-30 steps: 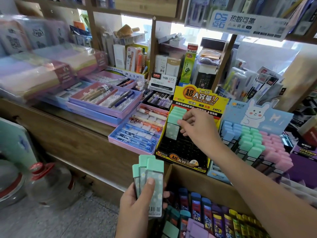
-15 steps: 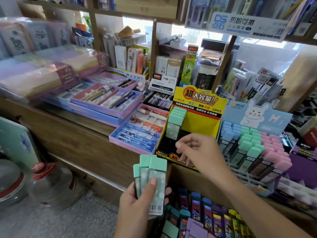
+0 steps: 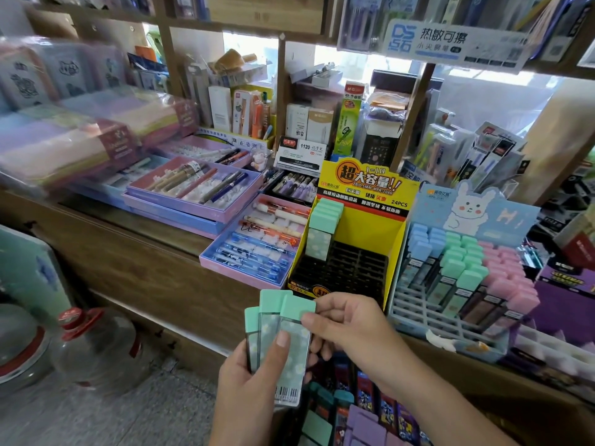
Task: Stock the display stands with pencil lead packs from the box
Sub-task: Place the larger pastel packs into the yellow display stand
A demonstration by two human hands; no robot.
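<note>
My left hand (image 3: pixel 254 381) grips a fan of three mint-capped lead packs (image 3: pixel 280 336), thumb pressed on the front one. My right hand (image 3: pixel 351 326) pinches the top right corner of the front pack's mint cap. Behind them stands the yellow display stand (image 3: pixel 383 233) with a black slotted tray; a single column of mint packs (image 3: pixel 323 230) fills its left side. To its right a blue rabbit display stand (image 3: pixel 428 323) holds rows of blue, mint and pink packs. Below my hands the box (image 3: pixel 363 410) shows several coloured packs.
Pink and blue pen trays (image 3: pixel 254 246) lie left of the yellow stand on the wooden counter (image 3: pixel 138 252). Wrapped pastel bundles (image 3: pixel 64 146) sit at far left. A large water bottle (image 3: pixel 96 346) stands on the floor. Shelves of stationery rise behind.
My right hand has left the mint column in the yellow stand and come down to the packs in my left hand, now pinching the front pack's cap.
</note>
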